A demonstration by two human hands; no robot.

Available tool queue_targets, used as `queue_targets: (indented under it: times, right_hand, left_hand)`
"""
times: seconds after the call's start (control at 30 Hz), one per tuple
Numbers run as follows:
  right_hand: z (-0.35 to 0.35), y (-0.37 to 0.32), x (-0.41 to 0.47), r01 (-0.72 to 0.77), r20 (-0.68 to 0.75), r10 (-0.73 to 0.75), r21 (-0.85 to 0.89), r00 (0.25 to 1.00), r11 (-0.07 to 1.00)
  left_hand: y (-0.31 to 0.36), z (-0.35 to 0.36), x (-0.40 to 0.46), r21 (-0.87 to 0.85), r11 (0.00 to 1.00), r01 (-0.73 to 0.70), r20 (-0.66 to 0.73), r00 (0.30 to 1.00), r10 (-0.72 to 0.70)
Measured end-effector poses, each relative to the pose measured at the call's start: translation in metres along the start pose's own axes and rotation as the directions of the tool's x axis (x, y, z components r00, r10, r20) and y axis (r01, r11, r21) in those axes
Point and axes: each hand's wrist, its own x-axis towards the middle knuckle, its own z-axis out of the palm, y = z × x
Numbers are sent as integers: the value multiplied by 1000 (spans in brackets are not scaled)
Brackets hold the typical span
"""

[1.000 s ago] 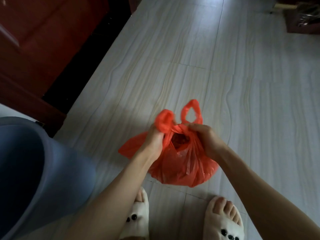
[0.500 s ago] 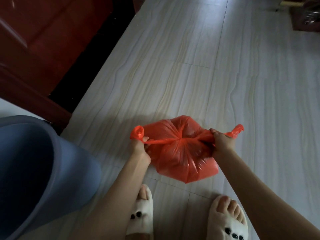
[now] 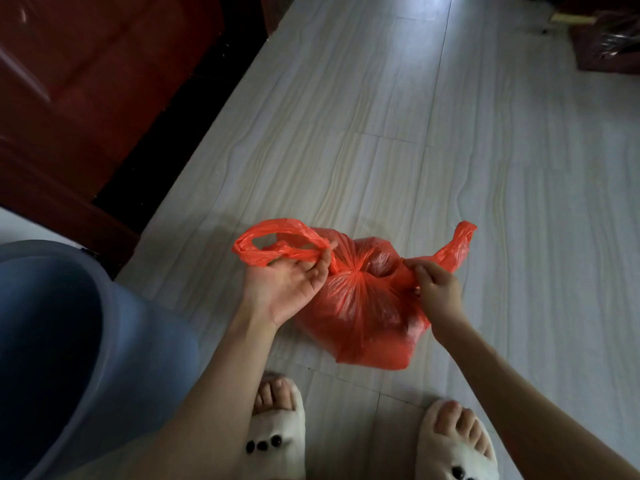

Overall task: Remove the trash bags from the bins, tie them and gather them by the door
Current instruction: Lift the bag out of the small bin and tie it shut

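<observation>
Now the first knot looked tight; half a second before, both handles were stretched. The left hand [image 3: 284, 285] loosely held one handle [image 3: 273, 249], the right hand [image 3: 434, 292] pinched the other, red trash bag [image 3: 360, 313] on floor [image 3: 381, 150], lower centre.

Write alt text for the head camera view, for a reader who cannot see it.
Two bare hands hold a red trash bag on pale floor tiles: the left hand grips one handle loop, the right hand pinches the other handle. A blue bin stands at left near a dark red door.
</observation>
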Motion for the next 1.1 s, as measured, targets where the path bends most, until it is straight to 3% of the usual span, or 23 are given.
queue_targets:
  times: [0.07,0.23,0.3,0.33,0.37,0.4,0.43,0.47,0.5,0.57,0.63,0.67,0.73,0.8,0.83,0.87,0.97,1.1]
  right_hand:
    - [1,1,1,-4,26,4,-15,1000,1000]
    - [3,5,2,-46,54,46,-1,997,999]
    - [5,5,3,-49,60,50,-8,997,999]
    - [5,5,4,-46,58,47,-7,997,999]
    - [6,5,5,-44,56,44,0,997,999]
    - [6,5,5,-46,55,46,7,997,999]
    - [6,5,6,-52,58,51,18,997,998]
    - [6,6,6,-60,63,58,27,996,998]
    - [6,7,6,-68,70,65,38,995,997]
    - [6,6,5,-82,95,75,63,993,995]
    - [7,2,4,-103,127,90,101,988,990]
    - [7,1,4,-117,143,100,113,985,987]
    - [7,-2,3,-156,167,132,138,977,978]
    - [6,-2,-1,-198,197,163,171,967,965]
    - [6,-2,-3,-213,219,171,186,961,959]
    - [6,-2,-5,-223,237,174,196,956,955]
    - [7,-7,-8,-237,256,162,296,953,925]
    - [-1,-21,-5,-219,236,126,428,964,877]
  left_hand:
    - [0,-4,2,-61,998,-11,17,1000,12]
    - [2,-8,8,-114,985,-130,-157,981,112]
    - [-4,0,8,51,967,-251,-252,933,255]
    - [-9,4,9,306,912,-275,-279,890,362]
    - [-14,6,10,630,743,-228,-273,830,486]
    - [-21,3,14,887,449,-112,-201,780,593]
    - [-28,-4,17,993,116,29,-97,756,647]
    - [-33,-9,19,986,-123,116,0,726,687]
    - [-35,-9,17,959,-254,128,103,675,731]
    - [-39,-8,18,900,-437,-5,373,531,761]
    - [-46,1,18,833,-513,-207,546,458,702]
    - [-49,9,16,828,-464,-315,561,472,680]
    - [-50,27,13,872,-187,-453,443,565,696]
    - [-48,40,17,914,40,-403,269,676,687]
    - [-48,43,21,941,56,-333,210,708,674]
    - [-47,43,25,971,11,-240,173,729,662]
    - [-48,39,28,952,-304,36,147,818,556]
    - [-55,35,24,863,-503,53,127,940,317]
